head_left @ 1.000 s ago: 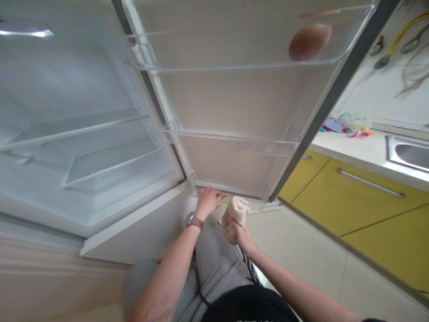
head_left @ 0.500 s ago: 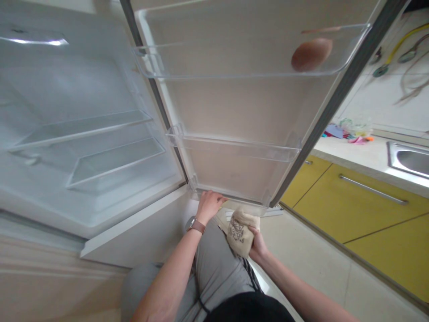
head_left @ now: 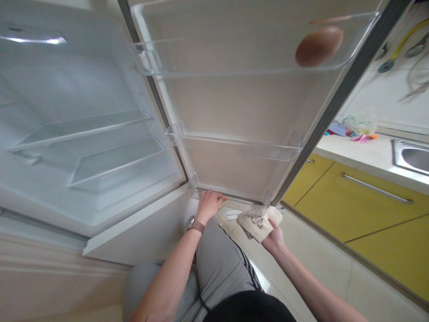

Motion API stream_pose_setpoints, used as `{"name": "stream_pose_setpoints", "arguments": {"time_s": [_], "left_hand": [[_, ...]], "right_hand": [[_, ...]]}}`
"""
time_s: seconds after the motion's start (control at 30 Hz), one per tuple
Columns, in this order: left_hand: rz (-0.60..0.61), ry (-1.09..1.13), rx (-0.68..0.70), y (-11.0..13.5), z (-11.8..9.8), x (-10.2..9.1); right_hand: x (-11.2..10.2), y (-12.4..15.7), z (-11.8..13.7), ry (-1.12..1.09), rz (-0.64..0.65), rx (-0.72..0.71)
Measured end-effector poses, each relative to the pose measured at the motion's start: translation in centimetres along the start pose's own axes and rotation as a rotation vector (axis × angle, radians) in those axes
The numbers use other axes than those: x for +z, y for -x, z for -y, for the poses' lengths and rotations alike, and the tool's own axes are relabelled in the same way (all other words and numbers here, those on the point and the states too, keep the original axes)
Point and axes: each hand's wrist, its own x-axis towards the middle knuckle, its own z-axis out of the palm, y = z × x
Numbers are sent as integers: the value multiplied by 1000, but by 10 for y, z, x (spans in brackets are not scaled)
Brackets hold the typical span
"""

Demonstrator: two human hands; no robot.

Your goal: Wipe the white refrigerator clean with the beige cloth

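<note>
An open refrigerator door (head_left: pixel 234 107) stands in front of me, with clear plastic shelves on its inner side. At the door's bottom, my left hand (head_left: pixel 210 205), with a watch on the wrist, is closed over the rim of the lowest clear door shelf (head_left: pixel 231 200). My right hand (head_left: pixel 275 237) holds a folded beige cloth (head_left: pixel 256 223) with a dark print, close to the right corner of that shelf. The fingertips under the cloth are hidden.
To the left is the lit fridge interior (head_left: pixel 100 85) with glass shelves (head_left: pixel 117 161). A brown egg-shaped thing (head_left: pixel 319 46) sits in the upper door shelf. Yellow cabinets (head_left: pixel 365 201), a counter (head_left: pixel 351 150) with small coloured items and a sink (head_left: pixel 414 156) are at right.
My right hand has carried the cloth to the right, from beside my knee to the shelf's right corner, and the cloth now lies flatter. My left hand has stayed on the shelf rim.
</note>
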Motion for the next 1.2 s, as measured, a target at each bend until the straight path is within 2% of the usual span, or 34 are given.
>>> {"name": "stream_pose_setpoints", "arguments": {"time_s": [0.17, 0.37, 0.57, 0.7, 0.8, 0.9, 1.2], "left_hand": [[3, 1, 2, 0, 0, 0], [7, 1, -3, 1, 2, 0], [14, -2, 12, 2, 3, -1], [-2, 11, 3, 2, 5, 0], [-3, 16, 4, 2, 5, 2], [-9, 13, -13, 0, 4, 3], [-19, 27, -29, -2, -1, 4]], "right_hand": [[25, -10, -22, -33, 84, 13], [53, -27, -63, -36, 211, 132], [98, -45, -109, -37, 287, 216], [113, -50, -121, -40, 313, 218], [105, -49, -112, -26, 297, 212], [83, -43, -87, 14, 224, 208], [-8, -8, 26, 95, 35, 46]]}}
